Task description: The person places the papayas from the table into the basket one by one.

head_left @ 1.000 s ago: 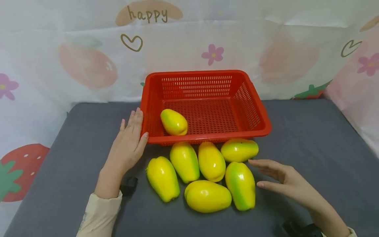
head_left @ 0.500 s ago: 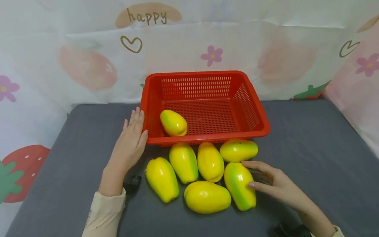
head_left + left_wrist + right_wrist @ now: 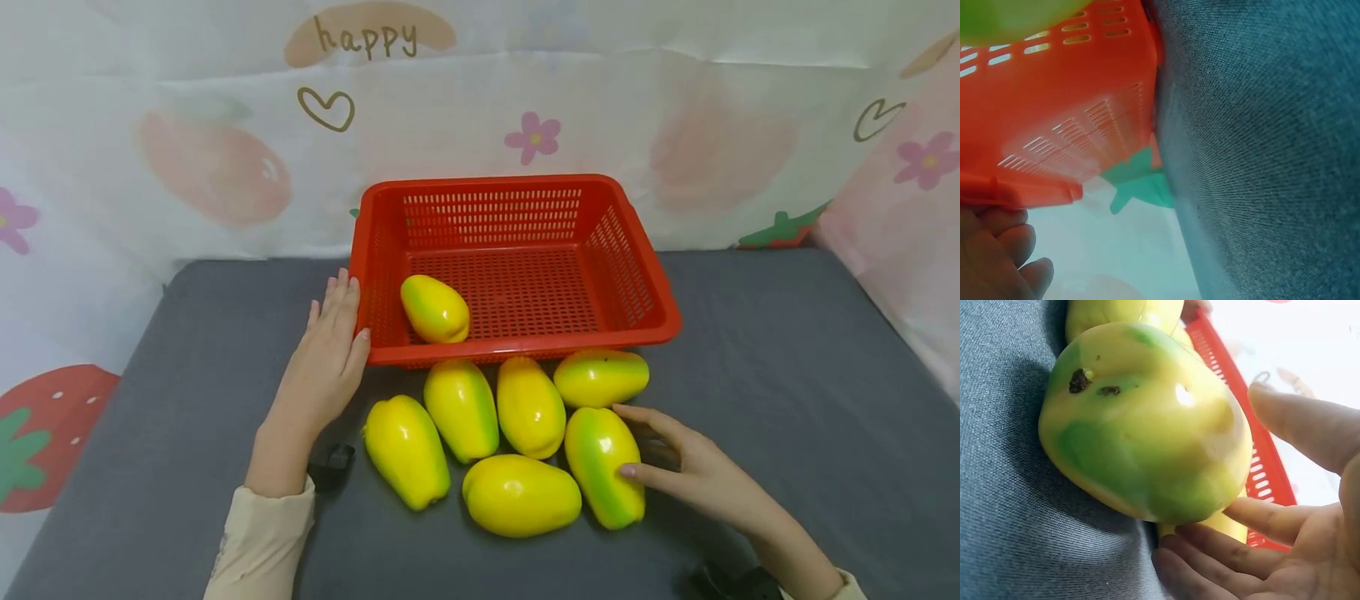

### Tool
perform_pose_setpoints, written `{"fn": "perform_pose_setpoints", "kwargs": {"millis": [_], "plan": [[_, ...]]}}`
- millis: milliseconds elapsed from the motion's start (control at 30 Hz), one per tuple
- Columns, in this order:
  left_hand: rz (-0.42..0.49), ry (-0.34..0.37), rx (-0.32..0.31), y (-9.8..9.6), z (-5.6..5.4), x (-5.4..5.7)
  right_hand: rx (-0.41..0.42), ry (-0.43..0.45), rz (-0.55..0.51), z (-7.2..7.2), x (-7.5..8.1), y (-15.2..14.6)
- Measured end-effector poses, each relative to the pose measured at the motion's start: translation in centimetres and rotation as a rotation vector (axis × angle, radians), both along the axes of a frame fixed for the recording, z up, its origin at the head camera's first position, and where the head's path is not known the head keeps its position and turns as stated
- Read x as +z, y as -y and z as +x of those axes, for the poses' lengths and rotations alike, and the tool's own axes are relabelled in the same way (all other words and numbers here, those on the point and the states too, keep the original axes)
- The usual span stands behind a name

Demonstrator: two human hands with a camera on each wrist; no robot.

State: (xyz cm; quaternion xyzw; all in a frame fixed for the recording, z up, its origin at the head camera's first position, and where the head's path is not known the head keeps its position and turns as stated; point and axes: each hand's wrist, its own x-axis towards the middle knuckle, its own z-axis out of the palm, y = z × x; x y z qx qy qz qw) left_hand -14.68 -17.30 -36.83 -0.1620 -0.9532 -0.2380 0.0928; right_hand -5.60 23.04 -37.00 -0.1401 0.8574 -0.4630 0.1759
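Note:
My left hand (image 3: 318, 371) lies with extended fingers against the left side of a red plastic basket (image 3: 525, 343); its fingertips show at the rim in the left wrist view. One yellow-green papaya (image 3: 435, 310) lies inside the basket, front left. At the right end of the group on the cloth, my right hand (image 3: 693, 467) spreads around a papaya (image 3: 603, 467) that still rests there. The thumb (image 3: 1297, 419) overlaps this fruit from above in the head view. In the right wrist view, the other fingers (image 3: 1222, 556) reach loosely along its far side.
Several more papayas lie close together in front of the basket, among them one lying crosswise (image 3: 521, 496) and one at the left (image 3: 407, 452). Grey cloth (image 3: 787, 358) covers the table. A printed curtain (image 3: 450, 100) hangs right behind the basket.
My right hand has moved left, from beside the rightmost papaya to around it, with its thumb now over the fruit. The left hand stays at the basket.

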Motion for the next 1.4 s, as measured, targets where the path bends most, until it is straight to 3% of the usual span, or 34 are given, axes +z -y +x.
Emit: {"fn": "perform_pose_setpoints", "kwargs": {"millis": [233,467,667,1100,1400], "plan": [[-0.005,-0.002,0.002,0.0,0.1,0.1,0.0,0.059,-0.007,0.0,0.1,0.3],[-0.011,-0.012,0.004,0.0,0.1,0.0,0.009,0.036,-0.019,0.0,-0.4,0.5],[-0.012,-0.012,0.008,0.0,0.1,0.0,-0.024,0.081,-0.023,0.0,-0.7,0.7],[-0.012,-0.006,0.012,0.0,0.3,0.1,-0.039,0.024,0.003,-0.1,-1.0,0.8],[-0.002,-0.006,0.011,0.0,0.2,0.0,-0.061,0.039,-0.008,-0.2,-0.8,0.3]]}}
